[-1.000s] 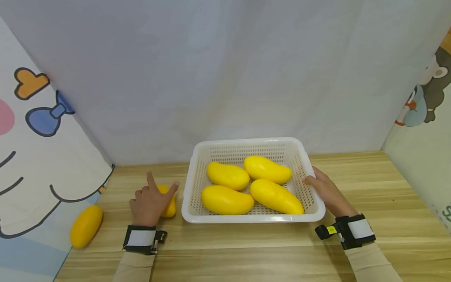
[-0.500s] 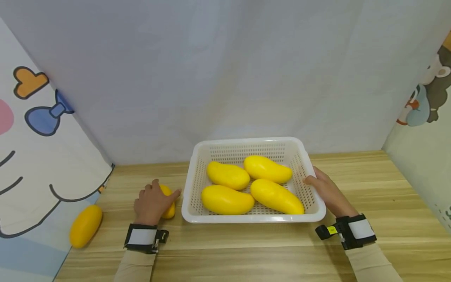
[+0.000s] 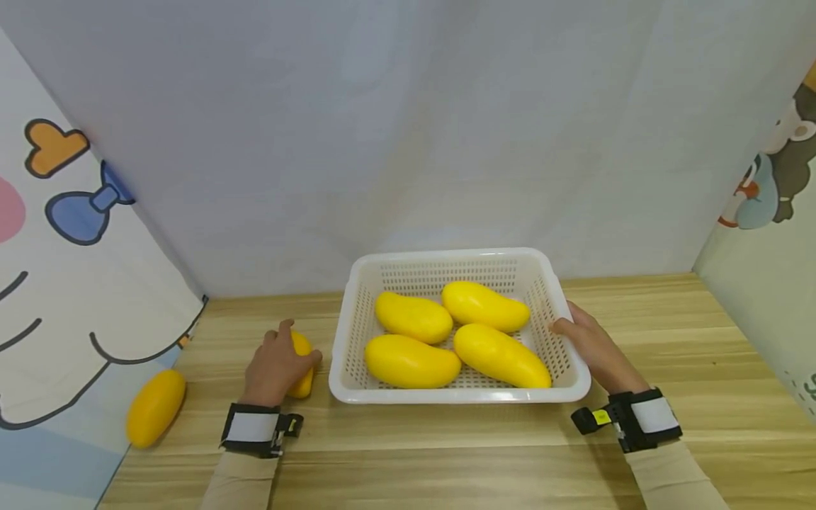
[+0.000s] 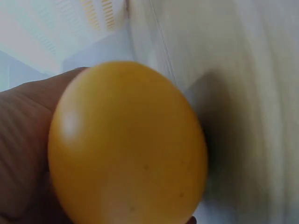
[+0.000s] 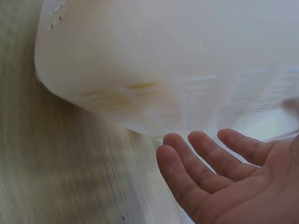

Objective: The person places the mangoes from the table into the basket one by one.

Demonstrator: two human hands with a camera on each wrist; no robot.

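Note:
In the head view my left hand point(image 3: 274, 368) grips a yellow mango point(image 3: 302, 365) left of the basket, its thumb on the near right side and its fingers over the far side. The left wrist view shows the mango's rounded end point(image 4: 126, 144) close up against the palm. My right hand point(image 3: 596, 347) holds the right rim of a white plastic basket point(image 3: 459, 395), thumb over the rim. In the right wrist view its fingers point(image 5: 205, 158) extend along the outside of the basket wall. Several mangoes point(image 3: 411, 362) lie inside the basket.
Another mango point(image 3: 156, 409) lies on the wooden table point(image 3: 408, 460) at the far left, near a cartoon-printed panel point(image 3: 83, 297). A pale cloth wall point(image 3: 421, 142) stands behind the basket, and a second printed panel point(image 3: 765, 283) borders the right side.
My left hand has lowered and curled its raised fingers around the mango, which has shifted slightly left. The right hand and the basket stay nearly still.

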